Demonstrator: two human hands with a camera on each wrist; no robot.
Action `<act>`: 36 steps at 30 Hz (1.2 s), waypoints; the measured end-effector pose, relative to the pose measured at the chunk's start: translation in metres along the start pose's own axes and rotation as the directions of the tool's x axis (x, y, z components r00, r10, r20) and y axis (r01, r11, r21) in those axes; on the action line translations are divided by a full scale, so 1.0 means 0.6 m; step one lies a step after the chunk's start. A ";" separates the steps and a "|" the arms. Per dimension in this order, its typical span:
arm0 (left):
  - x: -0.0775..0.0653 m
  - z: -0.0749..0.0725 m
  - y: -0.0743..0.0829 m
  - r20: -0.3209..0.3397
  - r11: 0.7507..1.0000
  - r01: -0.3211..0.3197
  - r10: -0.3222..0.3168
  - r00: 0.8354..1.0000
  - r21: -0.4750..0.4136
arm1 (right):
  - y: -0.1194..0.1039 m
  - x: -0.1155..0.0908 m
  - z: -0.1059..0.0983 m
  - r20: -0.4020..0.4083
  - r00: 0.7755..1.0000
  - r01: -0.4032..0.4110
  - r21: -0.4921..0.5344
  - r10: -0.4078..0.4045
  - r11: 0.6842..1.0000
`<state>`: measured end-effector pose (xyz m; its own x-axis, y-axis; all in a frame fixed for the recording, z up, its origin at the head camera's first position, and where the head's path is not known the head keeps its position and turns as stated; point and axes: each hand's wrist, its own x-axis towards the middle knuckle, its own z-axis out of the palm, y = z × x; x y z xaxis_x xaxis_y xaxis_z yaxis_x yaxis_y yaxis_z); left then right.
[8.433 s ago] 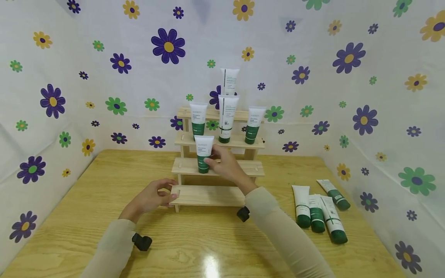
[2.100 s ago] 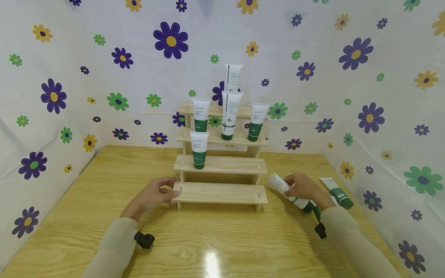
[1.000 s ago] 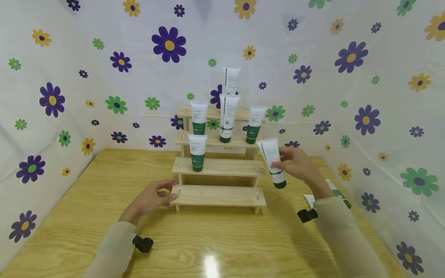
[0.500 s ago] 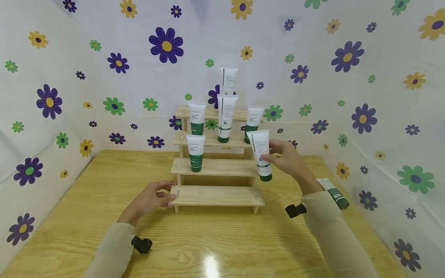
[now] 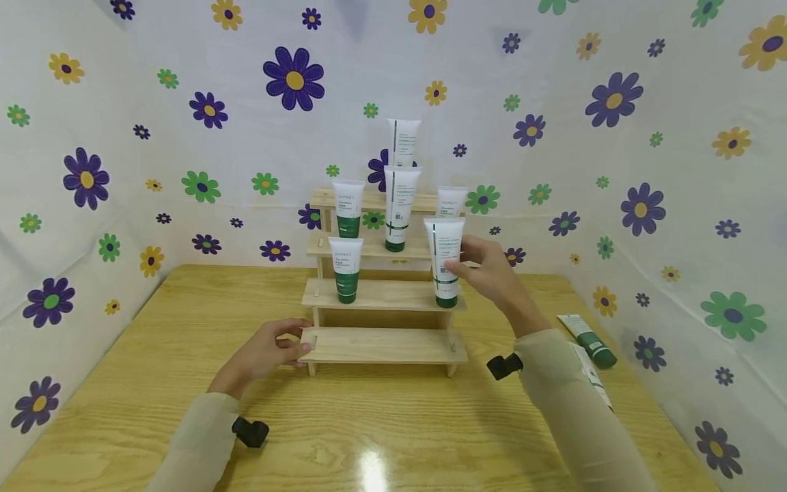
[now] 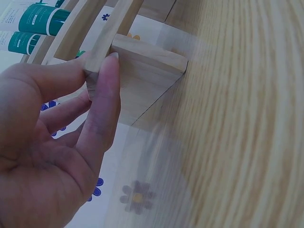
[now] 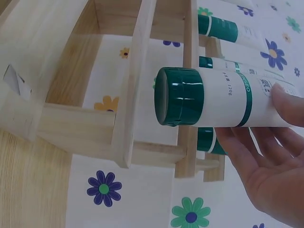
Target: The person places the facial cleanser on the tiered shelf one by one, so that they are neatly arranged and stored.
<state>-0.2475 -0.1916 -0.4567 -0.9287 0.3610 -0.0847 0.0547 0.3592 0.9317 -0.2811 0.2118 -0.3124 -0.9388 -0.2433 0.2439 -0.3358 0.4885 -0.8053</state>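
My right hand (image 5: 492, 270) holds a white tube (image 5: 445, 256) with its dark green cap down, over the right end of the stand's second-lowest step. In the right wrist view the cap (image 7: 180, 96) stands out in front of the wooden edges; whether it touches the step I cannot tell. My left hand (image 5: 267, 350) pinches the left end of the lowest step of the wooden stand (image 5: 381, 345), and the left wrist view shows thumb and finger on that board (image 6: 107, 45). A small green-and-white tube (image 5: 346, 270) stands at the left of the second-lowest step.
Higher up stand a small tube (image 5: 348, 208), a tall tube (image 5: 402, 205) and a partly hidden small tube (image 5: 451, 200), with another tall tube (image 5: 404, 140) behind. On the table (image 5: 393, 430) at right lie a green-and-white tube (image 5: 588, 342) and a partly covered white one (image 5: 593, 376).
My right hand has picked up the white tube from the group at right and carried it left to the stand, turning it upright. My left hand stays on the lowest step.
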 end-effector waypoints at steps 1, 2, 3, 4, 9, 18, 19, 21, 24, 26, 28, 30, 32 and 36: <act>0.000 0.000 0.000 0.004 1.000 -0.007 0.007 1.000 0.001 | -0.001 0.001 0.003 0.000 1.000 0.004 0.014 -0.004 1.000; 0.000 0.000 0.001 0.004 1.000 -0.007 0.008 1.000 -0.002 | -0.002 0.003 0.005 0.000 1.000 0.010 0.021 -0.010 1.000; 0.000 -0.001 0.001 0.009 1.000 -0.014 0.014 1.000 -0.002 | -0.003 0.004 0.008 -0.002 1.000 0.011 0.032 -0.011 0.999; -0.001 -0.001 0.001 0.008 1.000 -0.015 0.016 1.000 -0.006 | -0.004 0.005 0.012 -0.003 1.000 0.011 0.040 -0.011 0.999; -0.001 -0.001 0.002 0.009 1.000 -0.015 0.015 1.000 -0.019 | -0.006 0.013 0.027 -0.009 1.000 0.031 0.057 -0.030 0.998; 0.000 0.000 0.004 0.006 1.000 -0.014 0.014 1.000 0.003 | -0.013 0.022 0.053 -0.020 1.000 0.023 0.086 -0.021 0.996; 0.000 0.000 0.003 0.007 1.000 -0.014 0.014 1.000 0.002 | -0.014 0.023 0.056 -0.022 0.999 0.025 0.090 -0.023 0.996; 0.000 -0.001 0.003 0.008 1.000 -0.013 0.013 1.000 -0.003 | -0.014 0.025 0.060 -0.027 0.999 0.032 0.100 -0.029 0.995; 0.000 -0.001 0.001 0.013 1.000 -0.015 0.015 1.000 -0.014 | -0.013 0.029 0.067 -0.030 0.999 0.036 0.117 -0.033 0.992; -0.001 -0.001 0.001 0.011 1.000 -0.013 0.013 1.000 -0.015 | -0.012 0.033 0.072 -0.035 0.999 0.037 0.127 -0.032 0.991; -0.001 -0.001 0.002 0.011 1.000 -0.012 0.012 1.000 -0.016 | -0.011 0.037 0.077 -0.038 0.999 0.037 0.133 -0.033 0.990; -0.001 -0.001 0.002 0.010 1.000 -0.012 0.012 1.000 -0.013 | -0.011 0.040 0.082 -0.041 0.999 0.036 0.132 -0.030 0.991; -0.001 -0.001 0.002 0.011 1.000 -0.014 0.014 1.000 -0.013 | -0.013 0.041 0.087 -0.046 0.999 0.034 0.129 -0.028 0.991; -0.001 -0.001 0.002 0.013 1.000 -0.018 0.018 1.000 -0.011 | -0.014 0.046 0.094 -0.056 0.998 0.047 0.123 -0.041 0.991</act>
<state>-0.2471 -0.1919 -0.4550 -0.9229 0.3783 -0.0723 0.0672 0.3430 0.9369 -0.3002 0.1539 -0.3295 -0.9272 -0.2157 0.3062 -0.3678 0.3701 -0.8531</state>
